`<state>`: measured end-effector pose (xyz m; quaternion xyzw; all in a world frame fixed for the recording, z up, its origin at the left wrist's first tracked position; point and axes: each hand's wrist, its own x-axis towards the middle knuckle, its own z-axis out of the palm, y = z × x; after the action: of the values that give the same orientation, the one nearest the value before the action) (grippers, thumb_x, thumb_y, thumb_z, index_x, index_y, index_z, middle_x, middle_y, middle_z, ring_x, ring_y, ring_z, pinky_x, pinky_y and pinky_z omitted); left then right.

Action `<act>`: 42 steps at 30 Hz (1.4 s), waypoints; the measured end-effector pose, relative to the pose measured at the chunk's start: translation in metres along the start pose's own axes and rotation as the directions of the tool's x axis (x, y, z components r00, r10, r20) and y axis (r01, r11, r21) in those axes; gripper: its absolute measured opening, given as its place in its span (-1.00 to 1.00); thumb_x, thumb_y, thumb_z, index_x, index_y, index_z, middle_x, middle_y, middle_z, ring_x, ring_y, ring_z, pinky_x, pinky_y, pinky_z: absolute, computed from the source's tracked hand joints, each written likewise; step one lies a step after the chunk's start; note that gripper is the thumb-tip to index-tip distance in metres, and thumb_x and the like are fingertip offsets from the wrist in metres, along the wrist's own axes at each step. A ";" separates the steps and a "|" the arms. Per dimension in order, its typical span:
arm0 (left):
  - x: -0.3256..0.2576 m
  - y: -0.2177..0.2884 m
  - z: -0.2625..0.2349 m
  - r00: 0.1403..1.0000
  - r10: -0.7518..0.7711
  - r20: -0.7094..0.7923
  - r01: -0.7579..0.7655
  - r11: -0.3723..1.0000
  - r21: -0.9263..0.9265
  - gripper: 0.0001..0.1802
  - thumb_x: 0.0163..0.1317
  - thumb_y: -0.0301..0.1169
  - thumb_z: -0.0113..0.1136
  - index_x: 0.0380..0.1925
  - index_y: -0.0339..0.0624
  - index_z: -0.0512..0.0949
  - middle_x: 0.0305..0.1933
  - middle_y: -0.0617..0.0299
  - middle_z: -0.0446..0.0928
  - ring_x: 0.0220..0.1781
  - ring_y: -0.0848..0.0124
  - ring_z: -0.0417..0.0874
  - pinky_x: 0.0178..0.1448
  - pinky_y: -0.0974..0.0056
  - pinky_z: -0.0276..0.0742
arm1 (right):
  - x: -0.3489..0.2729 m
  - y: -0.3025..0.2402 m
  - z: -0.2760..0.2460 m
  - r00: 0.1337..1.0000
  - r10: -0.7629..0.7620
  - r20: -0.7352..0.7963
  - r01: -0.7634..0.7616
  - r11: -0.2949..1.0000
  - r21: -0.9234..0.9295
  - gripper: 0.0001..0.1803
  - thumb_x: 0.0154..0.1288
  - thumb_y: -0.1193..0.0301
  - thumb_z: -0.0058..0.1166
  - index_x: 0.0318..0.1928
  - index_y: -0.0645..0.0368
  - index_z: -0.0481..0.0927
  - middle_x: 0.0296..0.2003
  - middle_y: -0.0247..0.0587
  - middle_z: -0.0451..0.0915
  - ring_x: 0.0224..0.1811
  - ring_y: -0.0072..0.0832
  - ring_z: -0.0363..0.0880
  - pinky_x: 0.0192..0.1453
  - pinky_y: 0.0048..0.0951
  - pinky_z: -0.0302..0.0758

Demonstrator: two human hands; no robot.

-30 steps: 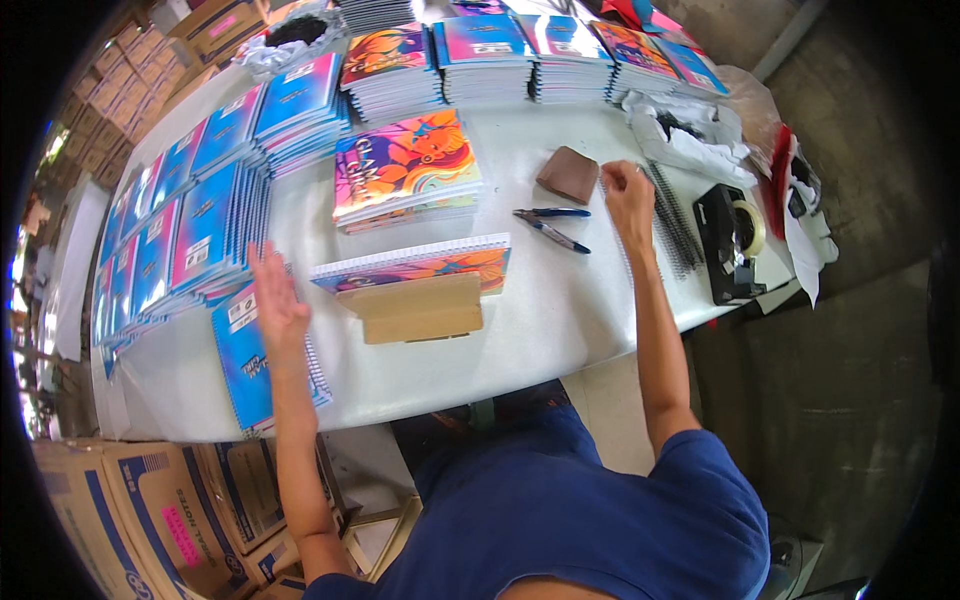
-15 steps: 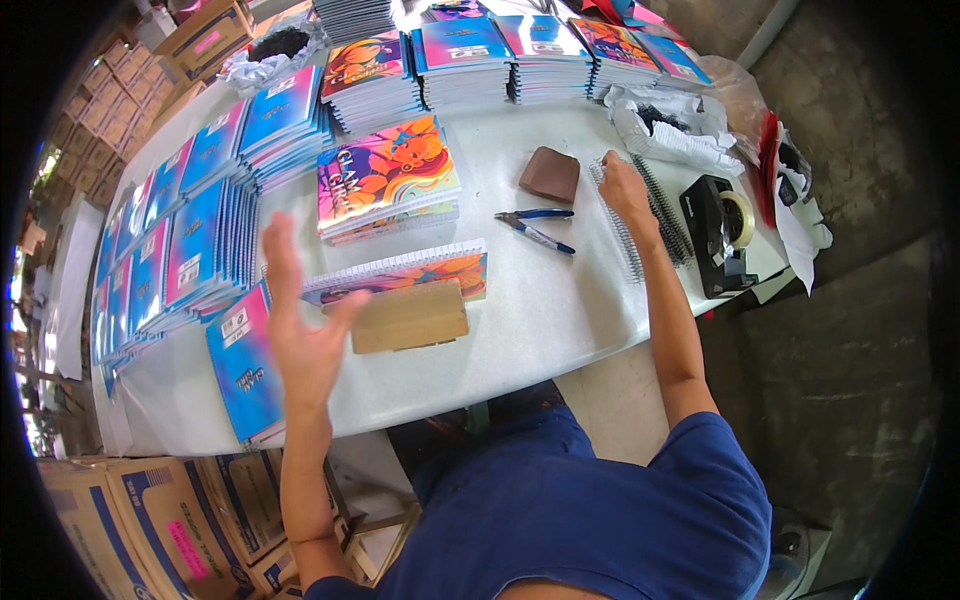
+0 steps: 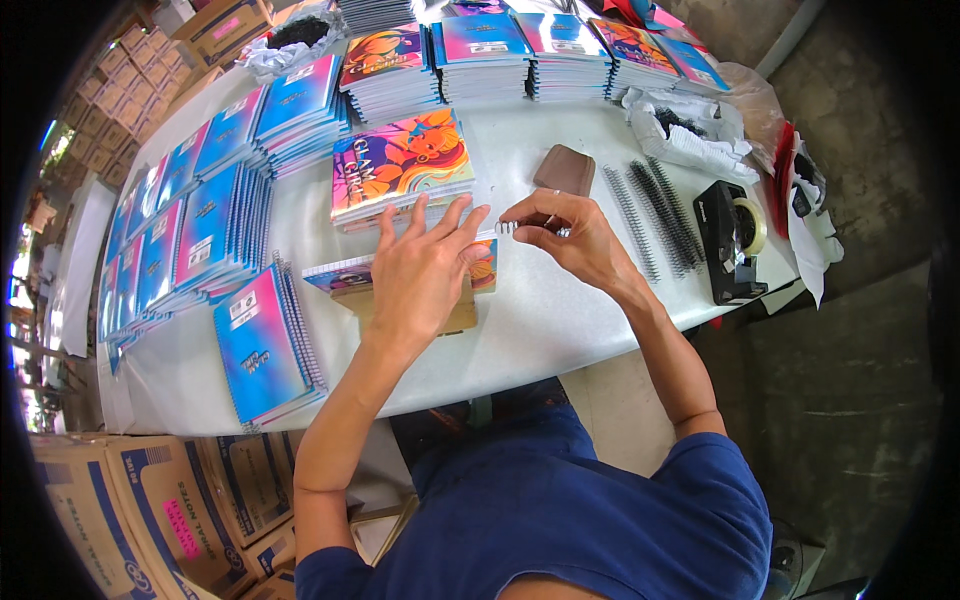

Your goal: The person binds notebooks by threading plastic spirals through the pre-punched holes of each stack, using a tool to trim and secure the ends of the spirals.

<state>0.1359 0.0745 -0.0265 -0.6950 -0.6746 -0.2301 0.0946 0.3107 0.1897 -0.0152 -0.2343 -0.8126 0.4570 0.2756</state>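
My right hand (image 3: 578, 235) pinches a thin spiral binding coil (image 3: 507, 228), its tip poking out left from the fingertips; most of the coil is hidden by the hand. Close beside it, my left hand (image 3: 420, 270) spreads its fingers over the punched edge of a notebook (image 3: 484, 268). That notebook rests against a bent brown cardboard piece (image 3: 463, 317), and my hand covers much of both. Just behind lies a pile of notebooks with a colourful illustrated cover (image 3: 400, 160). More black coils (image 3: 670, 220) lie side by side on the table, right of my right hand.
A brown block (image 3: 564, 170) lies beyond my right hand. A black tape dispenser (image 3: 716, 245) stands near the right edge. Stacks of blue-pink notebooks (image 3: 208, 235) line the left, others the back. Paper-wrapped coils (image 3: 690, 135) sit back right; cardboard boxes (image 3: 160, 500) stand lower left.
My right hand has moved left from the coils to the notebook's edge, bringing a coil. My left hand has come right and down onto the notebook. The pliers are now mostly hidden.
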 end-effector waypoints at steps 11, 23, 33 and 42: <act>-0.002 0.002 -0.006 1.000 0.014 0.028 -0.013 1.000 -0.022 -0.53 0.25 -0.16 0.16 0.19 0.19 0.52 0.24 0.34 0.52 0.30 0.08 0.47 0.39 -0.13 0.20 | 0.002 0.010 -0.004 0.976 -0.087 0.198 0.071 0.993 0.090 -0.81 0.24 0.63 0.14 -0.12 0.30 0.64 -0.29 -0.26 0.61 -0.28 -0.55 0.52 -0.19 -0.47 0.46; -0.001 0.008 -0.004 0.997 0.007 0.078 0.003 0.992 -0.124 -0.45 0.18 -0.24 0.26 0.22 0.11 0.48 0.23 0.22 0.52 0.26 0.10 0.52 0.27 0.01 0.41 | -0.020 -0.018 0.005 0.957 -0.267 0.115 0.288 0.820 -0.495 -0.83 0.20 0.59 0.13 -0.19 0.22 0.50 -0.29 -0.14 0.51 -0.29 -0.17 0.54 -0.26 -0.21 0.48; -0.003 0.007 -0.008 0.975 0.053 0.218 -0.068 0.996 0.059 -0.36 0.24 -0.02 0.13 0.31 0.09 0.34 0.20 0.12 0.53 0.12 0.05 0.61 -0.11 0.05 0.65 | 0.054 0.051 -0.053 0.899 0.090 0.429 0.131 0.878 -0.460 -0.63 0.10 0.40 0.30 -0.04 0.12 0.62 -0.09 -0.08 0.62 -0.04 -0.22 0.60 0.04 -0.27 0.56; -0.004 0.004 -0.014 0.940 0.100 0.326 -0.110 0.994 0.010 -0.22 0.20 0.09 0.09 0.41 0.19 0.17 0.28 0.10 0.46 0.13 -0.06 0.58 -0.06 -0.01 0.64 | 0.081 0.143 -0.085 0.936 0.275 0.222 -0.003 0.635 -0.773 -0.23 -0.06 0.15 0.39 0.27 -0.29 0.48 0.33 0.02 0.28 0.32 -0.01 0.30 0.37 -0.09 0.31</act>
<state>0.1369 0.0647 -0.0155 -0.7570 -0.6461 -0.0977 0.0039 0.3256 0.3607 -0.0838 -0.3139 -0.9410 0.1244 -0.0201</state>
